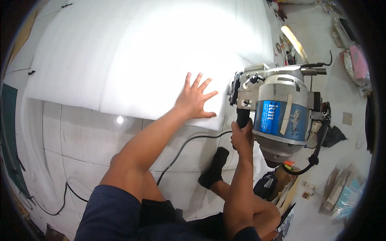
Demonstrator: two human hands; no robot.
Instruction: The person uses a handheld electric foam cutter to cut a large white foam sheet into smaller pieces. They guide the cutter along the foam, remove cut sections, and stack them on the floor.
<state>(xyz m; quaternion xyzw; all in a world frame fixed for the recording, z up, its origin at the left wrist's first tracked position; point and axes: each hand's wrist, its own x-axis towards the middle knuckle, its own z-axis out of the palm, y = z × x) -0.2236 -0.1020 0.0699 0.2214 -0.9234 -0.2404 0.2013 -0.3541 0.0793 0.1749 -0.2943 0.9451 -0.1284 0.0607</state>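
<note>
A thick layer of white foam sheeting (161, 52) spreads across the upper middle, glaring under bright light. My left hand (196, 97) lies flat on it near its front right corner, fingers spread. To the right of that corner stands an electric cloth cutting machine (281, 114) with a grey metal and blue motor body. Its black handle (243, 117) is wrapped by my right hand (242, 138). The machine's left side is close to the foam's right edge; I cannot tell whether its blade touches the foam.
A dark power cable (189, 140) runs over the white tiled floor (92, 132) below the foam. My shoe (215, 166) rests near the machine. Scrap boards and plastic (341, 193), a pink bundle (358, 60) and a black bag (333, 136) lie at the right.
</note>
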